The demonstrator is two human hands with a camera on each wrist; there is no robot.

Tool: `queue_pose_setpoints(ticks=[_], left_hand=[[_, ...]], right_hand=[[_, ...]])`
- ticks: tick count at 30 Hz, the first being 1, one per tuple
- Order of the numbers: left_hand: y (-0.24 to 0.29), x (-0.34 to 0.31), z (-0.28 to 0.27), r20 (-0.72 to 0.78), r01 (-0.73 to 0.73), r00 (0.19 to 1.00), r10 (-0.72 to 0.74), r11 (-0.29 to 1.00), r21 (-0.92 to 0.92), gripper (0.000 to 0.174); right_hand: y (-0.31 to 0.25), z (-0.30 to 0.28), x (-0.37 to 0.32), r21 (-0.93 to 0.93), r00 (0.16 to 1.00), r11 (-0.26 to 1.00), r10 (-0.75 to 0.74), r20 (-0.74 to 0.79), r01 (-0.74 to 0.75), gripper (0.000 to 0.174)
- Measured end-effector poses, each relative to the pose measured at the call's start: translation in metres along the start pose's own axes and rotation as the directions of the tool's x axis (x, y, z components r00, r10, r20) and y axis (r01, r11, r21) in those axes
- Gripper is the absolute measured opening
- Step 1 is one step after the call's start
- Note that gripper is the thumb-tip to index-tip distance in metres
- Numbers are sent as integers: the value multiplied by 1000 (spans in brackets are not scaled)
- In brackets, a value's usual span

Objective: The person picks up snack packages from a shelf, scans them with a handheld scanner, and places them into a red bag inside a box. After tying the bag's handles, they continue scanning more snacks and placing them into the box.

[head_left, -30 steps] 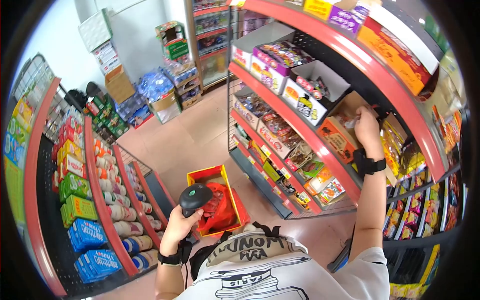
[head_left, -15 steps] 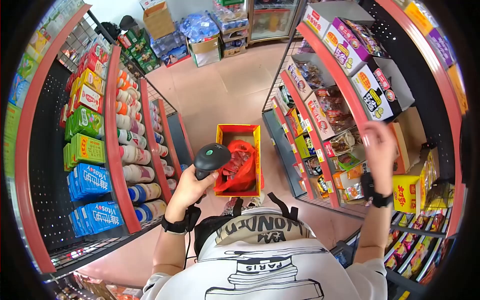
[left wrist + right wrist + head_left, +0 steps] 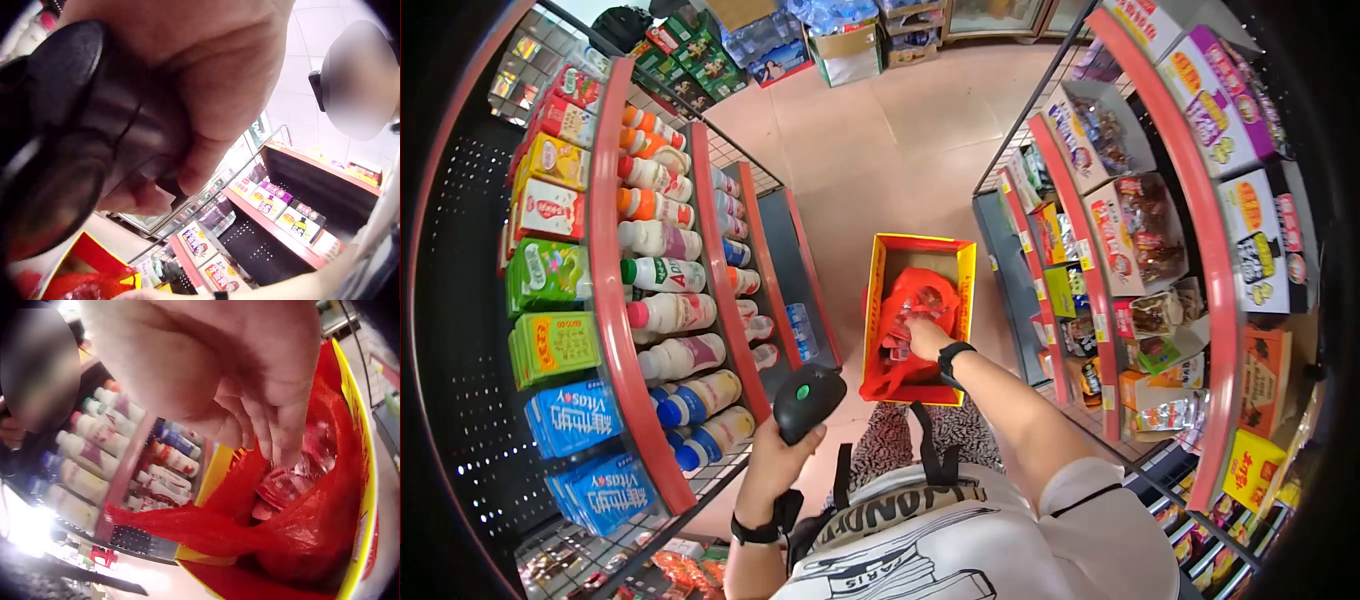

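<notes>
A black handheld scanner is gripped by my left hand; in the left wrist view the left hand curls round its dark handle. Within a yellow-rimmed box on the floor lies a red plastic bag. My right hand reaches down into the bag's mouth. The right wrist view shows the right hand with fingers pointing down at clear-wrapped red packets in the red bag; whether the fingertips pinch anything cannot be told.
On the left, shelves hold bottles and blue drink packs. Snack boxes line the red-edged shelf at right. Stacked cartons and water packs stand at the back, beyond the tiled floor.
My right hand has left the right-hand shelf and come down into the red bag. The left hand still grips the scanner. The head view has turned and moved closer over the box.
</notes>
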State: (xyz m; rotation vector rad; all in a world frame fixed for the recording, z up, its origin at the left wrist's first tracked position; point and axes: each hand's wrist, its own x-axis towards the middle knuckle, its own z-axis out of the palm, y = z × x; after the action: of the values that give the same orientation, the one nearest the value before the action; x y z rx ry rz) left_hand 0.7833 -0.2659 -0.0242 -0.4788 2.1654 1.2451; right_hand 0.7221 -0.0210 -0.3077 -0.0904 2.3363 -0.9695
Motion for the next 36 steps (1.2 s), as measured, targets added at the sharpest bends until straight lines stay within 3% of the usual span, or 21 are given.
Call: queue_pose_setpoints(ticks=[4,8,9,11,12,14,15,16,18,20,22,23,24,26,27,28,30,31,32,34,36], left_hand=[[-23,-7,3,-42,91,995,-92,996,-16,27],[-37,-11,5,-23,210,977,-211,976,-58,26],[-43,-11,6,-35,201,978,-204,977,-68,25],[-47,-11,7,-35,199,979,-202,977,-75,25],[-47,-10,7,-33,202,978,-204,977,-73,25],[-44,-9,8,-39,187,981,-190,980,-72,25],[-43,-8,9,-37,181,982,-184,981,-70,25],[-41,-7,9,-36,187,981,-189,981,-51,25],[-34,-4,8,-32,181,983,-182,983,-27,26],[-25,-2,10,-16,106,994,-107,994,-33,20],[-21,2,12,10,82,997,-82,996,-27,24],[-19,4,13,29,71,997,-70,997,-26,29],[-15,7,14,38,51,998,-50,998,-23,29],[-8,11,15,66,21,998,-22,999,29,29],[-6,13,16,67,-4,998,0,998,62,28],[0,14,16,73,-24,997,19,998,65,28],[15,16,19,113,-94,989,97,995,-33,26],[23,17,19,144,-105,984,102,994,14,24],[33,17,18,155,-124,981,120,992,14,24],[49,14,17,269,-218,944,193,974,64,23],[51,15,20,330,-274,912,244,961,46,22]], right_hand=[[-4,9,23,-92,975,978,196,105,-186,31],[29,51,36,-129,911,902,404,-86,-413,40],[32,56,35,-128,910,901,406,-79,-413,40],[33,59,29,-158,889,922,278,-363,-353,39],[29,57,26,-157,889,921,282,-361,-356,39],[21,48,22,-348,908,839,380,-177,-419,30],[23,59,24,-273,850,862,279,-447,-427,22],[31,63,25,-270,846,861,280,-455,-430,22],[19,44,16,-89,890,909,375,-259,-408,24],[10,29,6,-24,898,929,349,-267,-368,26],[12,20,0,290,882,915,364,-299,-279,23],[11,14,-4,525,888,828,377,-263,-196,16],[11,8,-12,526,880,829,382,-282,-191,16],[9,-9,-30,766,933,634,330,-144,-106,12],[5,-27,-43,823,929,512,367,50,-247,9],[3,-35,-55,778,949,598,314,-10,-190,11],[-8,-71,-88,760,971,607,191,145,-233,14],[-8,-84,-99,563,979,801,169,117,-205,15],[-1,-93,-111,462,1000,887,-14,10,8,18],[8,-115,-130,328,993,938,-115,-17,114,21],[-6,-153,-157,268,989,963,-75,124,40,21]])
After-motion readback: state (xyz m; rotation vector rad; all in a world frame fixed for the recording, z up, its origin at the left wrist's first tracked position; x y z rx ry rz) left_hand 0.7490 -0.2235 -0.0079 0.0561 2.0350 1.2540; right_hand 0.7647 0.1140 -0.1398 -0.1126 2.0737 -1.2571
